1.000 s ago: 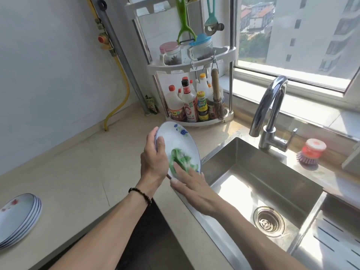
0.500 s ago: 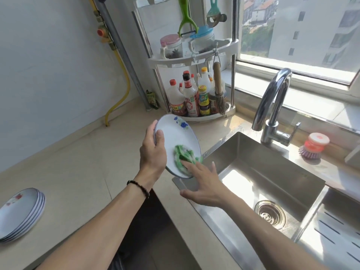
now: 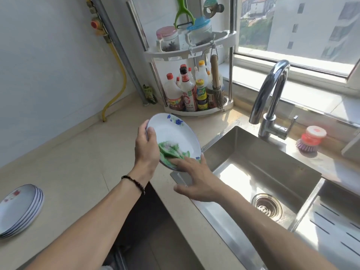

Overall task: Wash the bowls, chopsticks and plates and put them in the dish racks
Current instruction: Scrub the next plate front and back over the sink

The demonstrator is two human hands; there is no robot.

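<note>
My left hand (image 3: 146,148) grips the white plate (image 3: 176,136) by its rim, thumb curled over the front, tilted above the sink's (image 3: 259,158) near-left corner. My right hand (image 3: 196,177) presses a green cloth (image 3: 169,152) against the plate's face, fingers straight and slightly spread. A stack of plates (image 3: 18,208) waits at the worktop's (image 3: 78,162) left edge. In the far corner stands a rack (image 3: 194,49) of bottles (image 3: 189,94); their labels are too small to read. A faucet (image 3: 270,98) and a scrub brush (image 3: 310,140) sit behind the sink.

The sink (image 3: 253,158) basin is left open; the faucet (image 3: 270,98) and corner rack (image 3: 194,49) block the far side.
</note>
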